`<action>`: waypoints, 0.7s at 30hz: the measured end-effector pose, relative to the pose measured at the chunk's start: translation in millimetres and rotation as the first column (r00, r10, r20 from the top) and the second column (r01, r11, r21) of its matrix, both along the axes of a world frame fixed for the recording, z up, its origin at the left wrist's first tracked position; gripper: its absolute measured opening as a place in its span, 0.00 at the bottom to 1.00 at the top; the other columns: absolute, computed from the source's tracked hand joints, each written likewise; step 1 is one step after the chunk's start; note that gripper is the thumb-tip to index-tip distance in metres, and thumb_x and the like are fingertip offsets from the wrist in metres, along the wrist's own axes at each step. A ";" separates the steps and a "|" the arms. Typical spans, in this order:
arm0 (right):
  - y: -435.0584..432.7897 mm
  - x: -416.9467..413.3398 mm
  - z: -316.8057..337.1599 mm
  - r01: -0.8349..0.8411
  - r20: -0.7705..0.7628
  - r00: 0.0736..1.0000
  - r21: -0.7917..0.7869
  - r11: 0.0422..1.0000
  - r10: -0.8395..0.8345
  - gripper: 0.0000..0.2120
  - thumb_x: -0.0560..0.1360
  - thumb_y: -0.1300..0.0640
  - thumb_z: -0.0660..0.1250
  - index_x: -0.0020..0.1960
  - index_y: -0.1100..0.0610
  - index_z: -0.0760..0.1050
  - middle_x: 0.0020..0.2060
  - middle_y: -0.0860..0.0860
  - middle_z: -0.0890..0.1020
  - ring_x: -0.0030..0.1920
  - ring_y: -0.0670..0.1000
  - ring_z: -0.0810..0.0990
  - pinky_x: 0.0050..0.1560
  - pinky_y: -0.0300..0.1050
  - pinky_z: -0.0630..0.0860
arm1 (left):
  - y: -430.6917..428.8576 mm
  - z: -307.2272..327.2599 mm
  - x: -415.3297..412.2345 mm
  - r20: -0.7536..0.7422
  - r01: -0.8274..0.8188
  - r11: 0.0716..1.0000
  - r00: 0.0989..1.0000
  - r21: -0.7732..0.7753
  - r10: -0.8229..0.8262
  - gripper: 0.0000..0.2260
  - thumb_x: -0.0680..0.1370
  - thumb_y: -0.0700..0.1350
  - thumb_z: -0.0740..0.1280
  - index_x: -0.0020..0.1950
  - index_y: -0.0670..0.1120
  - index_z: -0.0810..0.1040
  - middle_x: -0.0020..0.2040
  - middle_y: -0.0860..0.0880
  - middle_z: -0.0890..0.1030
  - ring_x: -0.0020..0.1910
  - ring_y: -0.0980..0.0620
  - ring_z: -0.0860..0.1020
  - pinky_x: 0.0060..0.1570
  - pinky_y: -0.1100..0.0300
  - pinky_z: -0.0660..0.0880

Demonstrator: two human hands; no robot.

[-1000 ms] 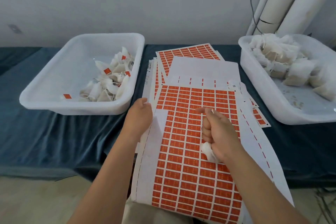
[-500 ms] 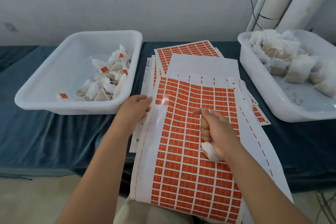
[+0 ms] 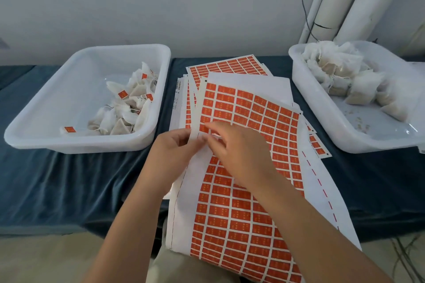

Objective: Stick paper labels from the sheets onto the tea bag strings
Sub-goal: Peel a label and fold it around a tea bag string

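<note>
A sheet of orange paper labels [image 3: 253, 122] lies on top of a stack of sheets [image 3: 230, 65] on the table, its near end hanging over the table edge onto my lap. My left hand [image 3: 174, 154] pinches the sheet's white left margin and lifts it slightly. My right hand [image 3: 239, 156] reaches across the sheet, its blurred fingertips on the leftmost label column beside my left hand. Nothing shows in its palm, which is turned away. Tea bags with orange labels [image 3: 124, 108] lie in the left tub [image 3: 46, 108]. Unlabelled tea bags [image 3: 340, 71] fill the right tub [image 3: 322, 122].
A dark blue cloth [image 3: 69, 179] covers the table, whose front edge runs just below the tubs. White pipes [image 3: 340, 0] and a thin cable stand against the wall behind the right tub. More label sheets fan out under the top one.
My right hand has uncurled from a fist holding a tea bag and moved left to the sheet's edge. My left hand now pinches the margin. The sheet has shifted and bulged upward.
</note>
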State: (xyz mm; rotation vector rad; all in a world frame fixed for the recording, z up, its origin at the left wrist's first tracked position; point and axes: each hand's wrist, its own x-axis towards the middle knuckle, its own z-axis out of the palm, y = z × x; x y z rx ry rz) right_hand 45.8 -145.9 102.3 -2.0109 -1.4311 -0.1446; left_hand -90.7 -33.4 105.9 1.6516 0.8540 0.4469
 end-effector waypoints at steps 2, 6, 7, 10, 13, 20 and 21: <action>-0.5 4.8 3.6 -0.048 0.094 0.994 -0.034 0.998 0.051 0.19 0.83 0.41 0.63 0.71 0.45 0.77 0.60 0.44 0.85 0.55 0.48 0.86 0.54 0.33 0.71 | -1.5 2.1 -1.1 -0.035 0.036 0.994 0.999 0.099 -0.033 0.09 0.82 0.57 0.70 0.49 0.53 0.87 0.45 0.57 0.88 0.45 0.54 0.88 0.47 0.55 0.85; 0.6 15.1 6.5 -0.069 0.247 0.963 -0.160 0.985 0.108 0.14 0.84 0.43 0.61 0.64 0.45 0.80 0.55 0.44 0.86 0.49 0.48 0.86 0.54 0.39 0.77 | -1.5 2.2 -3.6 -0.093 0.055 0.975 0.995 0.215 -0.036 0.10 0.82 0.56 0.69 0.49 0.53 0.86 0.44 0.58 0.88 0.44 0.56 0.87 0.48 0.56 0.85; 1.0 17.4 6.6 -0.065 0.290 0.950 -0.169 0.983 0.113 0.13 0.84 0.43 0.62 0.62 0.45 0.81 0.52 0.44 0.87 0.46 0.48 0.86 0.51 0.39 0.77 | -1.4 2.4 -4.0 -0.106 0.063 0.971 0.994 0.232 -0.039 0.09 0.83 0.56 0.69 0.50 0.53 0.86 0.45 0.59 0.88 0.45 0.57 0.87 0.48 0.55 0.85; 1.9 20.2 2.7 -0.055 0.409 0.905 -0.161 0.985 0.118 0.09 0.80 0.45 0.70 0.57 0.46 0.85 0.44 0.44 0.88 0.37 0.48 0.86 0.40 0.39 0.79 | -1.9 5.9 -2.4 -0.188 0.131 0.948 0.979 0.289 -0.078 0.09 0.83 0.55 0.68 0.52 0.53 0.86 0.47 0.59 0.87 0.46 0.58 0.87 0.52 0.53 0.85; 2.3 19.5 -0.8 -0.049 0.449 0.886 -0.167 0.985 0.120 0.08 0.75 0.47 0.76 0.53 0.46 0.86 0.37 0.43 0.87 0.29 0.47 0.83 0.32 0.37 0.78 | -4.3 9.1 0.7 -0.275 0.201 0.913 0.956 0.355 -0.104 0.10 0.84 0.53 0.67 0.50 0.51 0.84 0.47 0.57 0.87 0.45 0.55 0.87 0.55 0.51 0.85; -2.6 21.8 -4.9 -0.119 0.270 0.953 -0.093 0.989 0.140 0.11 0.81 0.48 0.67 0.54 0.51 0.86 0.39 0.47 0.87 0.33 0.47 0.83 0.35 0.37 0.78 | -7.1 8.1 -0.2 -0.294 0.227 0.900 0.949 0.373 -0.118 0.09 0.84 0.53 0.68 0.48 0.51 0.83 0.48 0.58 0.86 0.46 0.55 0.86 0.55 0.53 0.84; -4.1 21.0 -4.3 -0.110 0.225 0.966 -0.069 0.991 0.123 0.13 0.81 0.48 0.65 0.53 0.51 0.86 0.40 0.47 0.87 0.33 0.46 0.82 0.36 0.35 0.76 | -7.6 7.2 -0.8 -0.281 0.220 0.908 0.952 0.356 -0.121 0.09 0.84 0.53 0.68 0.49 0.51 0.83 0.47 0.58 0.87 0.46 0.55 0.86 0.55 0.53 0.85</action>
